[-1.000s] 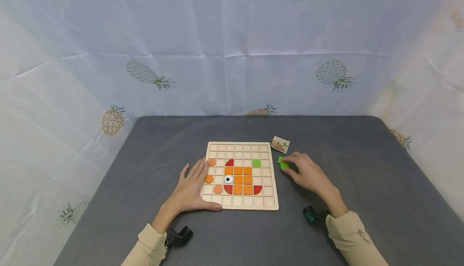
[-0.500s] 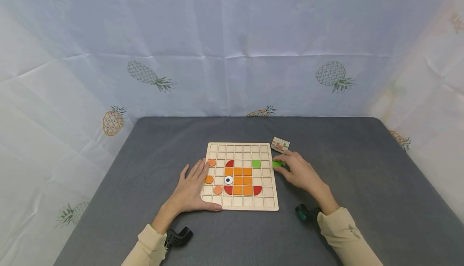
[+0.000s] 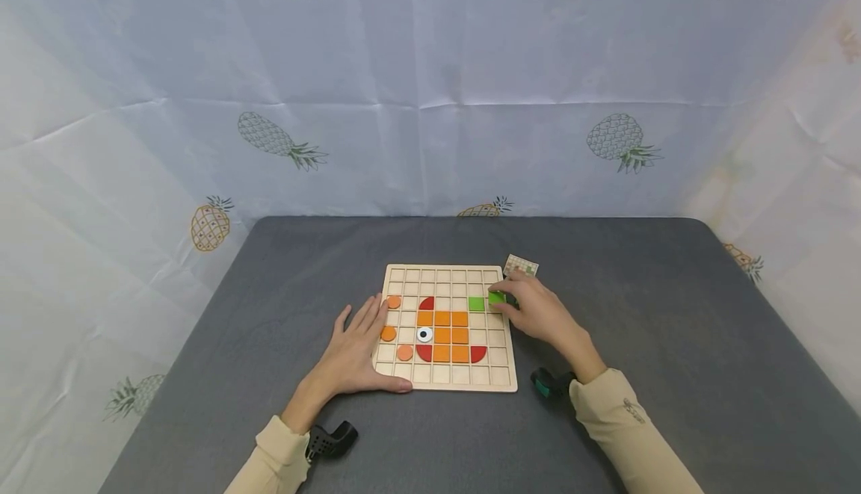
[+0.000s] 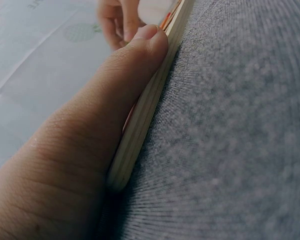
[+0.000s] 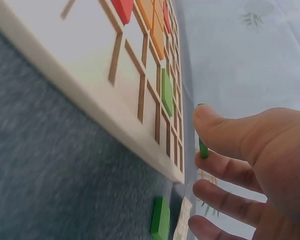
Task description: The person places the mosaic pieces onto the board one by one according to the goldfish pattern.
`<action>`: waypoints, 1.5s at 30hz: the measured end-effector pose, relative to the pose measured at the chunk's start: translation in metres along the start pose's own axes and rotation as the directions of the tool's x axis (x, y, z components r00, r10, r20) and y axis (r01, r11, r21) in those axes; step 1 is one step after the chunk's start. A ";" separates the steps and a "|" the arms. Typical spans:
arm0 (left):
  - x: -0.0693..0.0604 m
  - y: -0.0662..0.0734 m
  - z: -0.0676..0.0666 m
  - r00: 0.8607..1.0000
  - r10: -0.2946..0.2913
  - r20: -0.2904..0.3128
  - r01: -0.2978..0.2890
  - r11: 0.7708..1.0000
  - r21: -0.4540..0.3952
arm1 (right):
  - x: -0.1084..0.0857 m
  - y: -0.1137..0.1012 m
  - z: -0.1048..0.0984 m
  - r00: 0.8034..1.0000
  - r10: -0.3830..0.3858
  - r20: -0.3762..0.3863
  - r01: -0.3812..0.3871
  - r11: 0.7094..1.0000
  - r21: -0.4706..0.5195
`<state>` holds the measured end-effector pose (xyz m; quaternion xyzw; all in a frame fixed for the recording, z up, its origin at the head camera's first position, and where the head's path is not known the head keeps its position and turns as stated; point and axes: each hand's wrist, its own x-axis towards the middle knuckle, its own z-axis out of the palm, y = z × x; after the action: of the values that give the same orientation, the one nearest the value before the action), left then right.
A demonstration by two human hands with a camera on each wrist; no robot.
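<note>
A square wooden grid board [image 3: 502, 373] lies on the table, with orange squares [image 3: 442, 335], red quarter-round pieces, round orange pieces and an eye tile [image 3: 424, 335] on it. My left hand [image 3: 351, 356] rests on its left side, fingers straight, with the thumb along the near edge. Between thumb and forefinger, my right hand [image 3: 541, 316] pinches a green square tile [image 5: 203, 149] above the board's right edge. One green tile [image 3: 476, 304] sits in the grid, just left of the held one. On the tabletop beside the board, another green tile [image 5: 161, 218] shows in the right wrist view.
A small pattern card [image 3: 522, 264] lies by the board's far right corner, partly covered by my right hand. The dark grey table [image 3: 323, 255] ends at a pale pineapple-print cloth [image 3: 430, 143].
My right hand has moved left from the table beside the board, carrying a green tile over the board's right edge. My left hand has stayed in place.
</note>
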<state>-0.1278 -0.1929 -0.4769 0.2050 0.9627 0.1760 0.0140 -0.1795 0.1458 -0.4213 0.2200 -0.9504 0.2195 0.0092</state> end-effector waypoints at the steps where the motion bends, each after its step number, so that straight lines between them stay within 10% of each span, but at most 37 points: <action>1: 0.000 0.000 0.000 1.000 0.000 0.001 0.000 1.000 0.002 | 0.002 -0.001 0.001 1.000 -0.006 0.000 0.006 1.000 0.001; 45: 0.000 0.001 -0.002 1.000 -0.013 0.025 0.012 1.000 0.019 | 0.042 -0.010 0.019 0.999 -0.040 0.008 0.040 0.997 -0.073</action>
<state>-0.1274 -0.1923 -0.4746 0.2012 0.9653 0.1644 0.0255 -0.2119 0.1122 -0.4299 0.2392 -0.9532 0.1838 0.0185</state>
